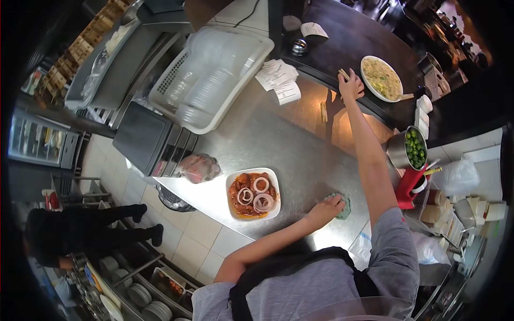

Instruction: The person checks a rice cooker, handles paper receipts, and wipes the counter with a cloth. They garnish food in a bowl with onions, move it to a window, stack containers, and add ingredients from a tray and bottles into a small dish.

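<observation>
My left hand (326,209) rests on the steel counter, its fingers closed on a crumpled green cloth (341,207). Far across the counter, my right hand (350,86) is at the edge of the dark raised shelf, pinching a small tan stick-like piece (344,74) whose kind I cannot make out. A similar tan piece (323,112) lies below it on the steel. Right beside that hand, an oval white dish of fried rice (381,78) stands on the shelf. Left of my left hand sits a square white bowl of red-sauced food with onion rings (252,194).
A white basket (214,120) holds stacked clear plastic containers. Paper slips (278,77) lie beside it. A plastic-wrapped bundle (199,168) sits near the counter's left edge. At right stands a metal pot of green limes (415,148). Another person (69,230) in dark clothes is at left.
</observation>
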`<state>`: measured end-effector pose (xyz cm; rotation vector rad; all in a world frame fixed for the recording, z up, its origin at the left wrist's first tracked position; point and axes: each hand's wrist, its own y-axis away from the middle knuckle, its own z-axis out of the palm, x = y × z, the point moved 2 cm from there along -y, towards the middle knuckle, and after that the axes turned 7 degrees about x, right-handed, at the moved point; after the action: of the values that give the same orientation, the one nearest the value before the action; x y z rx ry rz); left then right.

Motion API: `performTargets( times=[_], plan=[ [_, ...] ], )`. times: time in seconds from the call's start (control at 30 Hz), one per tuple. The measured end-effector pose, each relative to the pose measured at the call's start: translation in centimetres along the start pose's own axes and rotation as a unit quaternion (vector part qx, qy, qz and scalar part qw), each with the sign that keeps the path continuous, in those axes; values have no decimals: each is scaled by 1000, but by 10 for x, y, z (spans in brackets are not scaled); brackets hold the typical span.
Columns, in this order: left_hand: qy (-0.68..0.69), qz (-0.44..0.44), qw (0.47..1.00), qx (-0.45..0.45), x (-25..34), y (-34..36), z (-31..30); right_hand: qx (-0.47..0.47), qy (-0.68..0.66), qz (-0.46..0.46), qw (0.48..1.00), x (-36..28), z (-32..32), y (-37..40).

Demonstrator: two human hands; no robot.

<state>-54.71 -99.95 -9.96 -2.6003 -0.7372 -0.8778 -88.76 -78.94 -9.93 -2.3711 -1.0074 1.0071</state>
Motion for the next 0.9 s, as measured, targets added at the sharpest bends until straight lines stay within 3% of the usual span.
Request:
performTargets(
  times=[0.03,0.13,0.2,0.23,0.27,0.3,0.33,0.37,0.4,0.43,0.53,0.6,0.7,0.73,0.77,0.8,0.87,0.9],
  plan=[
    [8,-5,1000,9,1,4,-6,11,21,-75,997,-8,0,8],
    [44,-29,998,41,9,34,-44,-143,-95,-188,967,1,18,-3],
    [85,-51,992,81,0,51,-82,-96,-121,-215,964,-4,4,14],
    [44,-60,985,156,-11,63,-104,-70,-132,-229,962,-12,-9,25],
    [4,-69,971,229,-23,77,-127,-106,-108,-228,962,-25,-35,45],
    [-32,-214,962,168,-40,87,-149,-144,-83,-227,960,-33,-61,63],
    [-8,-236,921,310,-70,113,-155,-137,-108,-257,950,-25,-63,76],
    [-121,-164,909,364,-66,115,-191,-131,-134,-287,939,-13,-57,93],
    [-205,-192,891,356,-83,126,-200,-124,-162,-318,926,-2,-55,105],
    [-290,-218,865,348,-99,135,-203,-143,-160,-321,923,8,-59,105],
    [-126,-306,908,258,-136,148,-197,-171,-164,-313,920,58,-77,96],
    [-124,-290,906,282,-147,152,-192,-157,-175,-292,927,102,-99,91],
    [-120,-289,908,279,-142,147,-183,-149,-30,-237,960,151,-152,91],
    [-115,-276,911,286,-140,145,-177,-99,-55,-249,962,139,-191,94],
    [-111,-262,912,294,-136,140,-172,-125,-96,-215,964,148,-210,100],
    [-106,-272,916,276,-132,132,-167,-167,-71,-245,952,149,-235,109],
    [-107,-299,918,239,-123,125,-162,-358,-182,-112,909,127,-288,146],
    [-157,-286,911,251,-117,120,-162,-392,-156,-94,902,126,-301,171]
  ],
)
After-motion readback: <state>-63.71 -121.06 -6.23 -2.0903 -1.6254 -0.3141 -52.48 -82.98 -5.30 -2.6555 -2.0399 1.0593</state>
